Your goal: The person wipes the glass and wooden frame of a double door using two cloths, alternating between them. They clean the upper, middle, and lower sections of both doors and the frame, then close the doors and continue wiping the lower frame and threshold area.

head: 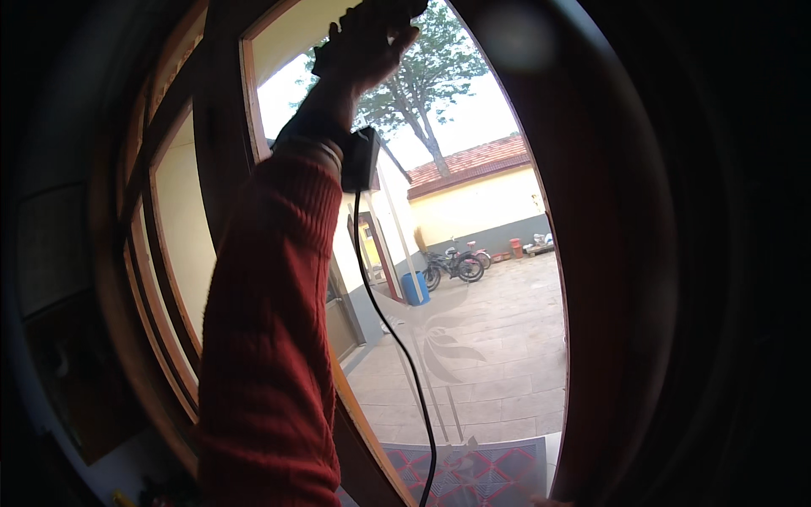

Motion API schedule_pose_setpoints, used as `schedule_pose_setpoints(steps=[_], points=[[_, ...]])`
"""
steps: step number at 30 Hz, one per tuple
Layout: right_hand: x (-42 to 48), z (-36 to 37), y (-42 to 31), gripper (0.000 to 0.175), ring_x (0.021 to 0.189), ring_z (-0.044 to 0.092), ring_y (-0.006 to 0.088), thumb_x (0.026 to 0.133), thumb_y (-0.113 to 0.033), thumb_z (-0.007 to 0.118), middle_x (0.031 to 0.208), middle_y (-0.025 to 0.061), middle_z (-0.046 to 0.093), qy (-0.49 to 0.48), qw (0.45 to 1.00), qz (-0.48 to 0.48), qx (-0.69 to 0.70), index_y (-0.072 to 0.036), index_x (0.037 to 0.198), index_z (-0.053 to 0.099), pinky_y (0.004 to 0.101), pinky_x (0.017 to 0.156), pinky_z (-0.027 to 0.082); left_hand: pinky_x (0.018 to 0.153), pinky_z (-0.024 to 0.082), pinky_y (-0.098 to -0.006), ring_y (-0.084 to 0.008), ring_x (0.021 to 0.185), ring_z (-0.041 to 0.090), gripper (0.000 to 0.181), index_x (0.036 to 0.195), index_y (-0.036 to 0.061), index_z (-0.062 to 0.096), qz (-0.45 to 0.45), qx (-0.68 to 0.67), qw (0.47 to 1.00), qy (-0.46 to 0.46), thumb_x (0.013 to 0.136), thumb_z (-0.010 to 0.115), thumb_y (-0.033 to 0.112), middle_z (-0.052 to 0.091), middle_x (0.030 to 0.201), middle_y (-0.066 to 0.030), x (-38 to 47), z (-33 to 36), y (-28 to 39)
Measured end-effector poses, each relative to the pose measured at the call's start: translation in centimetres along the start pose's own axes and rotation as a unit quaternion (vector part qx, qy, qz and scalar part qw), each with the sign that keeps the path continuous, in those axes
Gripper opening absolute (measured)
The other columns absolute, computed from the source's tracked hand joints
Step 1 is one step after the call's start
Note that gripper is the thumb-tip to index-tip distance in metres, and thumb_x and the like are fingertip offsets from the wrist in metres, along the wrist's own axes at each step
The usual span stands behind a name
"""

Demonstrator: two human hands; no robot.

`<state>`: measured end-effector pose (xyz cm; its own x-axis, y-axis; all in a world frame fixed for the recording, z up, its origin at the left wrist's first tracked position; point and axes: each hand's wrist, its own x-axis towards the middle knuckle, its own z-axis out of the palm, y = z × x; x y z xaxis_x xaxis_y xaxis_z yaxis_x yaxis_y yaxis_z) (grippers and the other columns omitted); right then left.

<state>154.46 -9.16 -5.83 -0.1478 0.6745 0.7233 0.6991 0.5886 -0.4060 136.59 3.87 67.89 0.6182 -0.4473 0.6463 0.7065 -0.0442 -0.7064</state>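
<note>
My left hand (374, 54) is raised high against a glass pane (507, 393) in a dark wooden frame, its thumb pointing right. A dark, uneven shape lies at the fingers; whether it is a held thing or shadowed fingers cannot be told. The arm wears a red knitted sleeve (272, 329). At the wrist are a dark band, a bangle (329, 152) and a black box (361, 160), from which a black cable (396, 339) hangs down. A skin-toned sliver at the bottom edge, perhaps my right hand (552, 502), is too cut off to read.
Narrower framed panes (180, 222) stand at left. Through the glass show a patterned mat (494, 472), a paved yard, a blue barrel (415, 289), bicycles (453, 265), a tree (412, 101) and a tile-topped wall (475, 196). The pane bears a frosted plant design.
</note>
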Motion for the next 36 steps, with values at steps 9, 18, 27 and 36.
schedule_pose_setpoints(steps=[9,18,27,36], points=[[-0.3,0.1,0.9,0.027,0.067,0.067,0.0283,0.083,-0.012,0.07,0.086,0.0134,0.069,-0.007,0.999,-0.03,0.02,0.0,0.107,0.07,0.0397,0.058,0.054,0.1,0.043,-0.0564,-0.0344,0.125,0.052,0.037,0.112,0.0109,0.068,0.027,-0.252,0.965,-0.067,0.084,0.08,0.03,0.056,0.133,-0.0118,-3.6,-1.7,2.6],[0.8,0.2,0.6,0.03,0.068,0.068,0.029,0.083,-0.013,0.07,0.088,0.0139,0.069,-0.033,0.998,-0.002,0.053,0.001,0.11,0.07,0.0399,0.058,0.055,0.117,0.023,-0.0585,-0.0422,0.149,0.023,0.117,0.155,0.0174,0.037,-0.01,-0.346,0.896,-0.276,0.057,0.09,0.054,0.028,0.161,-0.0165,-29.1,-14.3,24.5],[-2.4,0.2,2.2,0.034,0.067,0.068,0.0269,0.084,-0.012,0.068,0.084,0.0125,0.069,-0.044,0.997,0.009,0.067,-0.001,0.117,0.069,0.0405,0.06,0.055,0.124,0.0,-0.0535,-0.0358,0.154,0.015,0.095,0.156,0.0249,0.037,0.068,-0.18,0.942,-0.275,0.079,0.064,0.073,0.026,0.164,-0.0124,-30.4,-15.8,24.5],[-2.7,-0.8,2.8,0.02,0.063,0.067,0.0323,0.084,-0.01,0.067,0.074,0.0138,0.067,0.061,0.998,-0.015,-0.026,-0.002,0.101,0.072,0.0429,0.057,0.055,0.076,0.052,-0.0423,-0.0299,0.089,0.065,0.024,0.113,0.009,0.063,0.12,-0.147,0.98,0.066,0.103,0.054,0.029,0.066,0.109,-0.0104,-6.0,-3.6,2.2]])
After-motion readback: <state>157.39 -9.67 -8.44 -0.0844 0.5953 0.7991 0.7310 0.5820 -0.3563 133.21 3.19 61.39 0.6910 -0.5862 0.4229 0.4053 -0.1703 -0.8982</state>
